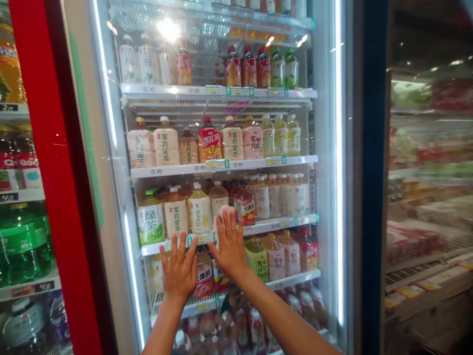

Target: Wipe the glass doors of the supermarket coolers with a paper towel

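My left hand (180,268) lies flat on the glass door (325,148) of a drinks fridge, fingers spread and empty. Beside it, my right hand (229,245) presses a white cloth (224,213) against the same glass at the height of the third shelf; the cloth shows above my fingertips. Behind the glass stand rows of tea and juice bottles (199,209) on white wire shelves (221,165).
A red door frame (55,197) rises on the left, with another fridge of green and orange bottles (22,241) beyond it. On the right a dark door edge (373,172) borders a blurred glass case (428,197) holding packaged goods.
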`<state>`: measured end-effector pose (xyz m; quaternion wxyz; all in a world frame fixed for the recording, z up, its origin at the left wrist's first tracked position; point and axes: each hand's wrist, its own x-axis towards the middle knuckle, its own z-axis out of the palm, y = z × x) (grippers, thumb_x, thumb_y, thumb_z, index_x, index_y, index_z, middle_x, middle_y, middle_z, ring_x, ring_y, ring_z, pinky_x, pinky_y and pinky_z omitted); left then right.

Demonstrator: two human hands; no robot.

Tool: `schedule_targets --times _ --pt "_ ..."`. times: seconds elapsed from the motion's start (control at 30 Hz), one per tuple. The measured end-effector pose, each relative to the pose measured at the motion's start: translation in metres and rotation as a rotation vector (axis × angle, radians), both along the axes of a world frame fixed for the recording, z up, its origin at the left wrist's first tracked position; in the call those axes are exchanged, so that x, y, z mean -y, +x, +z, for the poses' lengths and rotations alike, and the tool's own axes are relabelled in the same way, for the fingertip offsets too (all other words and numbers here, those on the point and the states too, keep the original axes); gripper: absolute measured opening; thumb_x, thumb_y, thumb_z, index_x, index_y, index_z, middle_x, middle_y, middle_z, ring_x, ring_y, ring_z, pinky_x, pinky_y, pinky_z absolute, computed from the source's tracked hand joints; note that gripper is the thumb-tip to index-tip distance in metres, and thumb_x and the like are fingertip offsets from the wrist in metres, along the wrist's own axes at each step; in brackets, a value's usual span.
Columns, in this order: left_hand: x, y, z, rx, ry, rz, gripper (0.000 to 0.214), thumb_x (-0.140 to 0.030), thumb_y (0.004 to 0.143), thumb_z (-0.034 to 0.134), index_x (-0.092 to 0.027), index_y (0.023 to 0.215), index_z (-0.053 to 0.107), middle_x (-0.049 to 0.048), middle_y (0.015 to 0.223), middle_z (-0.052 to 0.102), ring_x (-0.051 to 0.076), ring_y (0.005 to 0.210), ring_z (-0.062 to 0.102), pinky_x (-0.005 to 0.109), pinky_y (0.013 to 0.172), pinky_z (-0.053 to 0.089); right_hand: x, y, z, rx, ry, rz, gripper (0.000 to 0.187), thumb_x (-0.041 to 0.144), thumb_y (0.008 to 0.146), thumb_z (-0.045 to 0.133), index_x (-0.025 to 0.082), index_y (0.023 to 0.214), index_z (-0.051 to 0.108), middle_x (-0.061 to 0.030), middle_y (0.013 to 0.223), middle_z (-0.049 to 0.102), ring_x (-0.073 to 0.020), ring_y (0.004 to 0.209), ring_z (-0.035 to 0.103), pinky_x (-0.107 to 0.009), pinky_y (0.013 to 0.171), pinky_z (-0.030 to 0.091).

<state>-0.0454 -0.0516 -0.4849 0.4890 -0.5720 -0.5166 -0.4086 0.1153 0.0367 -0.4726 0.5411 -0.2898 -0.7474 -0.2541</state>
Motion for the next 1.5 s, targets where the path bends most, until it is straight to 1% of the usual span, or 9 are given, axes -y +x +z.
schedule_targets --times 0.23,0.4,0.47,0.67,0.87,1.07,1.13,1.3,1.5 --pt "-0.003 -0.004 -0.004 0.003 0.018 -0.044 0.067 -0.026 0.095 0.058 -0.035 0.157 0.036 0.002 0.166 0.032 0.023 0.159 0.019 0.054 0.132 0.002 0.008 0.0 -0.055 0.204 0.129 0.021 0.079 0.045 0.102 0.048 0.018 0.167 0.012 -0.0129 0.174 0.01 -0.0352 0.161 0.005 -0.064 0.127 0.005" --pt "-0.002 0.0 -0.003 0.03 0.026 -0.07 0.069 -0.032 0.094 0.063 -0.036 0.157 0.036 0.0031 0.167 0.031 0.026 0.159 0.021 0.058 0.131 0.004 -0.004 -0.003 0.027 0.049 0.102 -0.068 0.08 0.054 0.1 0.051 0.028 0.166 0.014 -0.0133 0.174 0.007 -0.0359 0.161 0.007 -0.069 0.125 0.002" --pt "-0.003 0.0 -0.003 0.042 0.024 -0.071 0.07 -0.035 0.093 0.065 -0.037 0.157 0.036 0.0027 0.167 0.031 0.027 0.158 0.022 0.059 0.131 0.005 -0.006 -0.003 0.033 0.044 0.096 -0.081 0.086 0.057 0.098 0.056 0.027 0.167 0.014 -0.0148 0.174 0.004 -0.0385 0.16 0.006 -0.069 0.125 0.004" --pt "-0.006 -0.001 -0.002 0.027 0.04 -0.087 0.071 -0.042 0.092 0.067 -0.036 0.156 0.038 0.0037 0.166 0.033 0.026 0.158 0.025 0.057 0.132 0.005 -0.012 0.027 -0.04 0.257 0.167 -0.024 0.094 0.058 0.095 0.06 0.024 0.167 0.01 -0.0154 0.174 0.003 -0.0398 0.16 0.007 -0.066 0.126 0.007" --pt "-0.007 -0.001 -0.002 0.002 0.06 -0.067 0.072 -0.041 0.091 0.068 -0.033 0.157 0.039 0.0051 0.167 0.032 0.027 0.159 0.022 0.058 0.132 0.005 -0.039 0.049 0.041 0.035 0.083 -0.153 0.095 0.054 0.099 0.054 0.026 0.166 -0.006 -0.0138 0.173 -0.011 -0.0384 0.16 -0.002 -0.07 0.125 0.007" --pt "-0.005 -0.001 -0.003 0.02 0.041 -0.069 0.072 -0.041 0.091 0.068 -0.035 0.157 0.038 0.0043 0.166 0.033 0.026 0.159 0.022 0.058 0.132 0.006 -0.016 0.048 -0.039 0.227 0.105 -0.041 0.089 0.047 0.099 0.056 0.02 0.167 0.004 -0.0168 0.174 -0.007 -0.0408 0.16 0.0 -0.07 0.125 0.008" --pt "-0.005 -0.002 -0.003 0.015 0.034 -0.066 0.073 -0.04 0.091 0.068 -0.034 0.157 0.038 0.0047 0.166 0.033 0.026 0.159 0.022 0.058 0.132 0.006 -0.011 0.04 -0.035 0.232 0.11 -0.038 0.089 0.048 0.099 0.056 0.021 0.167 0.005 -0.0164 0.174 -0.005 -0.0405 0.16 0.001 -0.069 0.125 0.008" --pt "-0.005 -0.003 -0.003 0.002 0.042 -0.056 0.073 -0.04 0.09 0.068 -0.033 0.157 0.038 0.0049 0.166 0.033 0.027 0.159 0.022 0.058 0.132 0.006 -0.01 0.008 0.031 0.01 0.07 -0.065 0.089 0.049 0.1 0.052 0.023 0.167 -0.001 -0.0148 0.173 -0.011 -0.0402 0.16 -0.002 -0.07 0.124 0.01" --pt "-0.006 -0.003 -0.004 0.007 0.041 -0.077 0.071 -0.041 0.091 0.067 -0.033 0.156 0.039 0.0052 0.166 0.035 0.027 0.158 0.023 0.057 0.132 0.006 0.001 0.007 -0.023 0.204 0.125 -0.004 0.089 0.048 0.099 0.055 0.022 0.167 0.005 -0.015 0.174 -0.006 -0.0392 0.16 -0.001 -0.068 0.125 0.01"
